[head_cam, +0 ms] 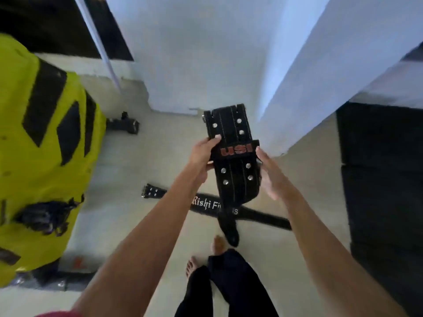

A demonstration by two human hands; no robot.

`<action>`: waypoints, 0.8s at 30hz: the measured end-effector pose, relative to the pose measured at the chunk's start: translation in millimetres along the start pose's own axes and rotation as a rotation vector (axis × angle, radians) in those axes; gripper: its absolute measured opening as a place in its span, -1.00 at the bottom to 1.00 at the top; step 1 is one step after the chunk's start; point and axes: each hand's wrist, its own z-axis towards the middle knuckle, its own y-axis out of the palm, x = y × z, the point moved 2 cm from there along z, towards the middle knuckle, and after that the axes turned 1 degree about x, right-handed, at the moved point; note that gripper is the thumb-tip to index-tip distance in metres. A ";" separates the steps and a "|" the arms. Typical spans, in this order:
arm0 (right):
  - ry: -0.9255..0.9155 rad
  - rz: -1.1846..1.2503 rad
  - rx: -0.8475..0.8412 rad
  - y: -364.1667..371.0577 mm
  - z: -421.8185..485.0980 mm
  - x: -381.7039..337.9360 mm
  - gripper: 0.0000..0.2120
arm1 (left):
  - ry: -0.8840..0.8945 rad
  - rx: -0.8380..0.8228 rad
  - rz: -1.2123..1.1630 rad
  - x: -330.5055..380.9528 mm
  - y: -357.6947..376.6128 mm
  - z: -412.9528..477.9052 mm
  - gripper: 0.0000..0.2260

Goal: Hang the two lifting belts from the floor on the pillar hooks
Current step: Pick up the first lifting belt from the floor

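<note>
Belt 1 (233,156): black leather, silver rivets, red "USI" patch mid-strap. Off the floor, upright at frame centre, wide end pointing to 12 o'clock, narrow tail hanging to 6 o'clock.

Belt 2 (212,205): black, white "Rishi Fi…" lettering, rest of the text covered. Flat on the pale floor, just below belt 1 at abt 6 o'clock, running from 9 to 4 o'clock. Riveted end at 9 o'clock, mid-section partly hidden behind a forearm and belt 1's tail.

Pillar (309,65): pale, plain face, at 1 o'clock of belt 1. Hooks not visible.
</note>
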 end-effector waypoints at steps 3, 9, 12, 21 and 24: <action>-0.130 0.095 0.171 -21.6 -72.6 -43.2 -0.57 | 0.138 -0.105 0.054 42.0 40.0 -82.9 -0.86; -0.404 0.312 0.301 -51.4 -164.5 -106.0 -0.64 | 0.557 -0.224 0.081 118.1 113.8 -202.0 -0.90; -0.506 0.310 0.261 -75.3 -200.3 -134.9 -0.67 | 0.675 -0.192 0.182 128.5 128.9 -245.3 -0.93; -0.639 0.391 0.230 -120.8 -251.5 -174.9 -0.73 | 0.794 -0.122 0.122 109.1 176.6 -301.7 -0.83; -0.633 0.361 0.261 -129.0 -257.9 -182.8 -0.81 | 0.776 -0.135 0.265 89.0 175.4 -299.0 -0.90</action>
